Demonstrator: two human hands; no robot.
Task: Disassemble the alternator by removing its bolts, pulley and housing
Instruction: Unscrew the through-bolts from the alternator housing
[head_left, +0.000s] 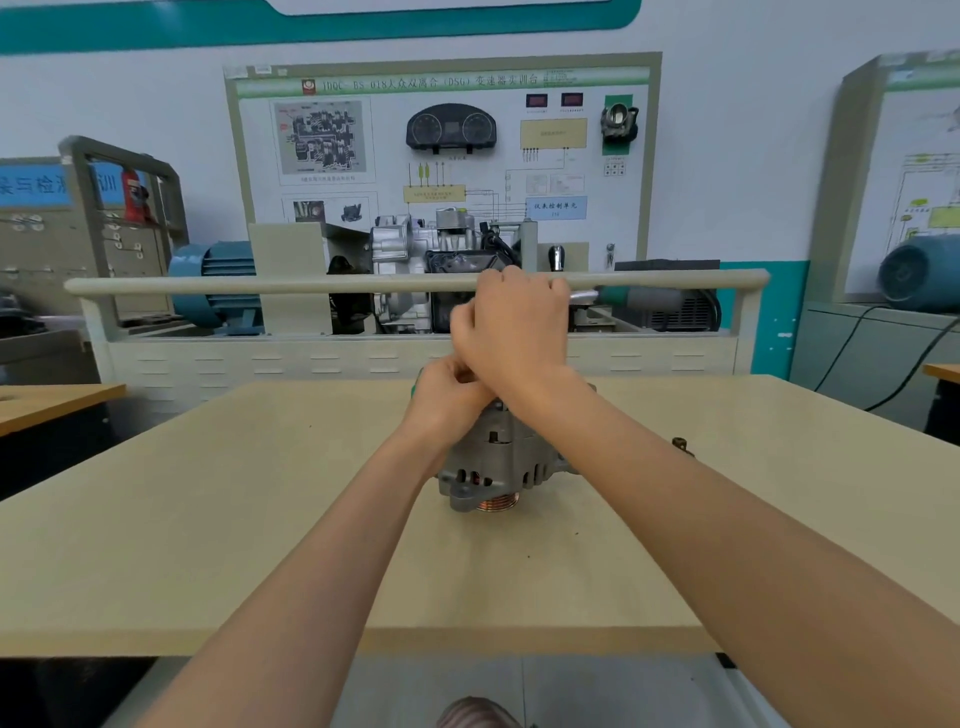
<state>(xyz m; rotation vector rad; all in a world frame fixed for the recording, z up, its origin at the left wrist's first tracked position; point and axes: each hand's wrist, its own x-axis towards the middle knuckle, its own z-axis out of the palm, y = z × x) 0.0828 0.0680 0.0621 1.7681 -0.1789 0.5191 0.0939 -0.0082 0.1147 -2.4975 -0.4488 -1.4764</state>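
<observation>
Behind the pale wooden table (218, 519) stands a training board. At the table's centre sits the grey cast-metal alternator (498, 462), ribbed copper pulley (500, 503) facing down. Right hand (511, 332) grips a green-handled ratchet (636, 297) lying sideways above it; left hand (449, 395) pinches, probably, the tool's head.

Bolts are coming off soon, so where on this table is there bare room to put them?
Table is bare left of the alternator, up to its left edge, and in front toward the near edge. Right side has a small brass part. The middle is crowded by both forearms.
</observation>
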